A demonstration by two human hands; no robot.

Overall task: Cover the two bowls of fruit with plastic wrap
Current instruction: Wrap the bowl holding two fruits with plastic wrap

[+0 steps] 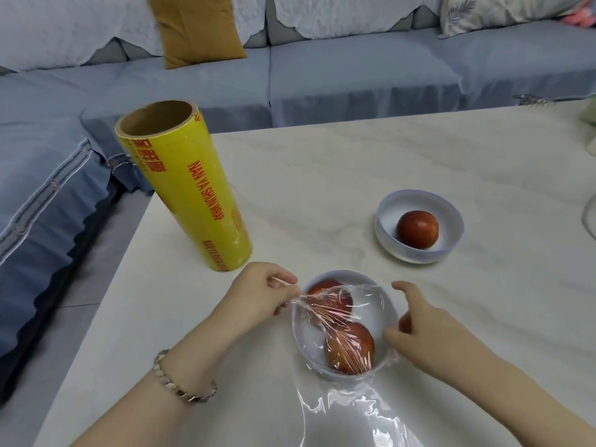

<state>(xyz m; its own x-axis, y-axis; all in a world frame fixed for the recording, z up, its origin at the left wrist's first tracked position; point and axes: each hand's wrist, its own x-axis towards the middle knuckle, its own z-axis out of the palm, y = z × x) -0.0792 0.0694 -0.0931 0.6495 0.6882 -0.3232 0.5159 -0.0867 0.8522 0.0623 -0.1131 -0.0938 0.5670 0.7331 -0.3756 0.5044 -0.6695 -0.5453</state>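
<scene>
Near edge of worktop (322, 175): near bowl (383, 312) with two red fruits (350, 346); plastic wrap (322, 304) bunched, covering it partly.
Left hand (258, 291): pinches the wrap's gathered edge by the left rim.
Right hand (422, 321): grips the right rim.
Far bowl (450, 221): uncovered, well apart.
Risk: a hard leftward pull may tear the film or tip the bowl.

Pretty bright, soft indoor light all over. No harsh shadows, just a faint one hugging the far bowl (385, 217) at 3 o'clock. White glare streaks show on the loose plastic wrap (351, 411) down at 6 o'clock. The pale counter (322, 175) looks almost washed out. The wide-angle lens curves the sofa (354, 75) along 12 o'clock, and the whole shot's a bit soft and smeary.
</scene>
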